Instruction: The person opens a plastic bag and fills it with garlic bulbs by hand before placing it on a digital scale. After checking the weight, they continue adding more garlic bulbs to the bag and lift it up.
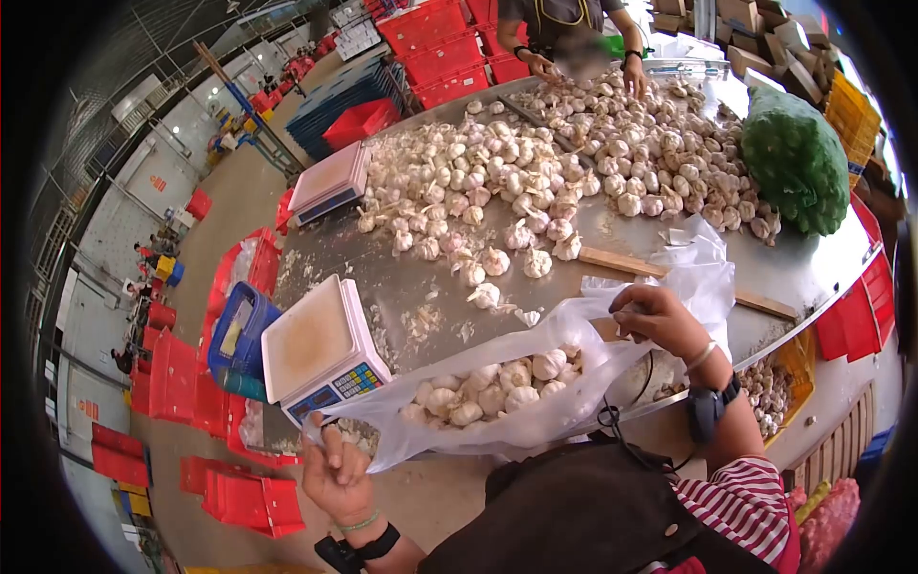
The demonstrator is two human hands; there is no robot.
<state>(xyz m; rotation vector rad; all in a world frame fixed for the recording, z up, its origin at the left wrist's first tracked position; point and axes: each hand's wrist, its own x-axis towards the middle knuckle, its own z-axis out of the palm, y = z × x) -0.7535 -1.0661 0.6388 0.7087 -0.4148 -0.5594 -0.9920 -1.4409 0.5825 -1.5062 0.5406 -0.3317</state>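
Observation:
A translucent plastic bag with garlic bulbs inside stretches between my hands at the table's near edge. My left hand is closed on the bag's left corner, below a digital scale. At the bag's right side my right hand has its fingers curled round the plastic. Behind the bag, a large heap of loose garlic covers the metal table. More crumpled plastic lies beyond my right hand.
A wooden strip crosses the table on the right, near a full green mesh sack. A second scale and a blue bin stand left. Across the table, a person's hands are at the garlic. Red crates stand on the floor.

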